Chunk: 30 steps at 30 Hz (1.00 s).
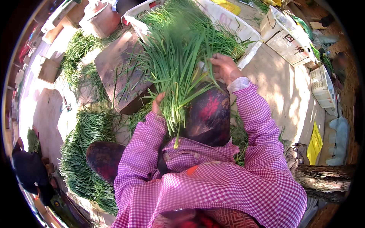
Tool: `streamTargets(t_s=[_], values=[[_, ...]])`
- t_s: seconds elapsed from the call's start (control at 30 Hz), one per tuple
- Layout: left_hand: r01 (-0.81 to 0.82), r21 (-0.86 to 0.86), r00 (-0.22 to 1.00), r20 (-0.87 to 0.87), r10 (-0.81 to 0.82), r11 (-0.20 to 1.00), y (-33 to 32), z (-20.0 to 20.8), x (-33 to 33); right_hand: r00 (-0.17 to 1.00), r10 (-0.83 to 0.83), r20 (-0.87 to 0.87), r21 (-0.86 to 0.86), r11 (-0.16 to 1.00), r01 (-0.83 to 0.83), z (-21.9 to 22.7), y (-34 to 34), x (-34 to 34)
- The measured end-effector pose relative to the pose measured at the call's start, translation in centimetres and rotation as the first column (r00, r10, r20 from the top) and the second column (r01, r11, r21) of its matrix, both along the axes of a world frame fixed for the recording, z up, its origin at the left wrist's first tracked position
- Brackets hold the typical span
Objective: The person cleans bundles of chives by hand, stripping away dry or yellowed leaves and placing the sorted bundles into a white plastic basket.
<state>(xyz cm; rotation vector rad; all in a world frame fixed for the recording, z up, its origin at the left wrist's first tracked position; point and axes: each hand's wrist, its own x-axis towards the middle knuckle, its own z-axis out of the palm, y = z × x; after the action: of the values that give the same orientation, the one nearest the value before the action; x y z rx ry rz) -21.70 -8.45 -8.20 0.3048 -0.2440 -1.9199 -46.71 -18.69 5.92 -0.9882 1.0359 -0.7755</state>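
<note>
A bunch of long green chives (176, 72) hangs in front of me, its pale stem ends pointing down toward my lap. My left hand (158, 103) is closed round the bunch near the stem ends; most of its fingers are hidden behind the leaves. To the right, my right hand (225, 68) has its fingers bent together at the edge of the leaves, pinching a few thin chive blades. Behind the bunch, a white plastic crate (247, 53) holds a heap of more chives. A dark flat board (118, 72) with loose blades on it lies left of the bunch.
Neatly piled chives (89, 152) lie on the ground at my left. White crates (289, 41) stand at the right, near a yellow sheet (314, 144) and a log (323, 178). A person in dark clothing (28, 167) is at the far left. A pale hat (95, 8) shows at the top left.
</note>
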Motion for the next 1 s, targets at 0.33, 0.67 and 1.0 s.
streamTargets(t_s=[0.33, 0.67, 1.0], values=[[-0.103, -0.189, 0.994, 0.005, 0.106, 0.977, 1.5, 4.2, 1.9, 0.942, 0.119, -0.315, -0.331, 0.916, -0.226, -0.7, 4.5, 6.8], [-0.203, -0.023, 0.884, 0.426, 0.193, 0.979, 4.9, 8.4, 5.8, 0.870, 0.419, 0.258, -0.164, 0.907, -0.388, -1.5, 6.0, 12.4], [-0.497, -0.407, 0.515, 0.573, 0.638, 0.766, 5.8, 10.3, 8.4, 0.738, 0.364, 0.568, -0.193, 0.931, -0.310, 5.8, 6.7, 17.9]])
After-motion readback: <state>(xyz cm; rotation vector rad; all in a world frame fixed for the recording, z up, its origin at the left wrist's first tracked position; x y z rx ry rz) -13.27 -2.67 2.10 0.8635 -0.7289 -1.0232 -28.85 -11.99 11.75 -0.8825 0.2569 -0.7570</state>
